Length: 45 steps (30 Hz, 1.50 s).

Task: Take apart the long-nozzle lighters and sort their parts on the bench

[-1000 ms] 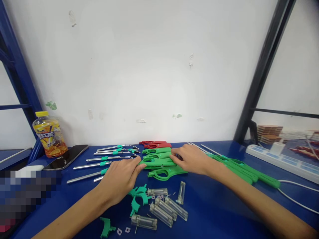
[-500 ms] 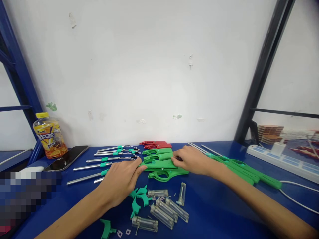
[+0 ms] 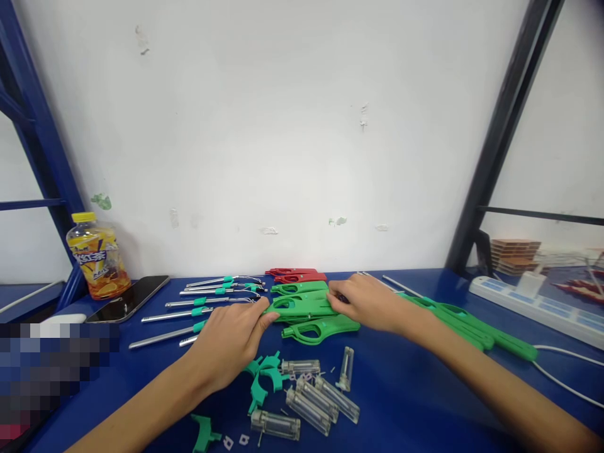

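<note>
My left hand (image 3: 234, 340) pinches the narrow front end of a green plastic casing (image 3: 302, 307). At the casing's wide rear end, the curled fingers of my right hand (image 3: 365, 302) grip it. Another green casing (image 3: 325, 328) lies just below, and more green ones lie behind, with red casings (image 3: 296, 276) at the back. Metal rods with teal clips (image 3: 177, 314) lie in a row left of the casings. Nearer me are several clear fuel tanks (image 3: 307, 410) and teal curved pieces (image 3: 270, 377). Green casings with rods (image 3: 491, 330) lie beyond my right forearm.
A drink bottle (image 3: 99, 258) with a yellow cap and a black phone (image 3: 129, 299) stand and lie at the left. A white power strip (image 3: 542, 308) with a plug and cables is at the right. The blue table (image 3: 396, 390) meets a white wall.
The casing between my hands has tilted slightly, its upper face showing a little more. Both hands keep nearly the same places, and the whole view has shifted slightly.
</note>
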Each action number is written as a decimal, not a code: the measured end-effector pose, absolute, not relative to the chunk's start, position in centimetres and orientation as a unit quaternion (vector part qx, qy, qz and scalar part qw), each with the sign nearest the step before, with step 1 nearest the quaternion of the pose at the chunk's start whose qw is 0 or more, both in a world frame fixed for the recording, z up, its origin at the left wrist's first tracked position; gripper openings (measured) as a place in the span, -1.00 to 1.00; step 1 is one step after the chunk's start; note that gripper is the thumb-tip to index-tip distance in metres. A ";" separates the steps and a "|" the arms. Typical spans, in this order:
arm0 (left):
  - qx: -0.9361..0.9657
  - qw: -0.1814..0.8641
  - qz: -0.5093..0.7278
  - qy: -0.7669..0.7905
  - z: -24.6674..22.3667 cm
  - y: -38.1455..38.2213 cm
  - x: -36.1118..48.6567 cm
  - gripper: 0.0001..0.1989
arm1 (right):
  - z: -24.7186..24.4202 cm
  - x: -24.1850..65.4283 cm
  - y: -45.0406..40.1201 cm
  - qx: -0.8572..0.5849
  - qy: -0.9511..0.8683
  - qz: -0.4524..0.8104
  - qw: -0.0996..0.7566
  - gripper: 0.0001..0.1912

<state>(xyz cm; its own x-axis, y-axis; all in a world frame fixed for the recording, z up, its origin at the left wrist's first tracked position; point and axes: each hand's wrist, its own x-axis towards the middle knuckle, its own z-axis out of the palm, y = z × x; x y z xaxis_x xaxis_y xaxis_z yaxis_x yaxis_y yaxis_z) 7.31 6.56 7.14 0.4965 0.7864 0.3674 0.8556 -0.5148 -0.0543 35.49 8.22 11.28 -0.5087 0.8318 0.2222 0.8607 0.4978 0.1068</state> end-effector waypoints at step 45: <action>-0.861 0.112 -0.154 -0.472 7.2 6.5 7.3 -0.52 | 10.5 35.5 8.0 -0.467 -0.874 -0.131 0.029 -0.77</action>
<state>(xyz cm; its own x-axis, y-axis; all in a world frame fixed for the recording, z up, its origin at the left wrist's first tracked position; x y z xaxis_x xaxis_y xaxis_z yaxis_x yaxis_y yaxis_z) 7.30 6.51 7.19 0.5063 0.7786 0.3708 0.8477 -0.5283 -0.0482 35.47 7.97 10.52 -0.5624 0.8087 0.1721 0.8237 0.5299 0.2017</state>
